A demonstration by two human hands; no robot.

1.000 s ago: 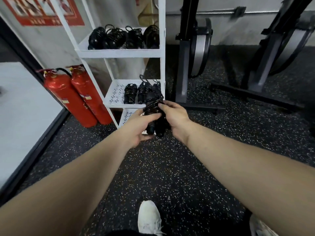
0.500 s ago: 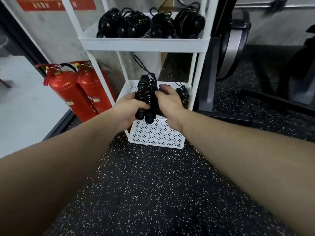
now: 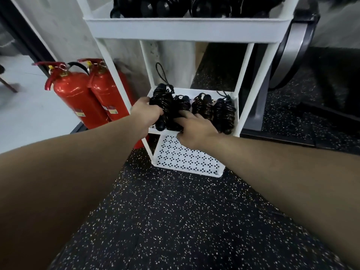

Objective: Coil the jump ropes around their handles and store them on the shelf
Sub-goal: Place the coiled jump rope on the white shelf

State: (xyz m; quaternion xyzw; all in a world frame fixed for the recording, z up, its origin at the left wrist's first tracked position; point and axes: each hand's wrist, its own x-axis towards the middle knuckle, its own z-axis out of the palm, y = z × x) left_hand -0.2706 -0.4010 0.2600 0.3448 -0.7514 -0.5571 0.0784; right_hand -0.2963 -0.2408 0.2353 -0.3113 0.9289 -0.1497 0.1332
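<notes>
- The left hand [image 3: 145, 114] is gripping the coiled jump rope [image 3: 162, 106], fingers curled round it, at the left end of the shelf's middle tray [image 3: 234, 98].
- The rope's long axis is running front to back.
- The right hand [image 3: 194, 129] is resting just right of it, seemingly steadying a neighbouring bundle [image 3: 182, 107]; its fingertips are hidden.
</notes>
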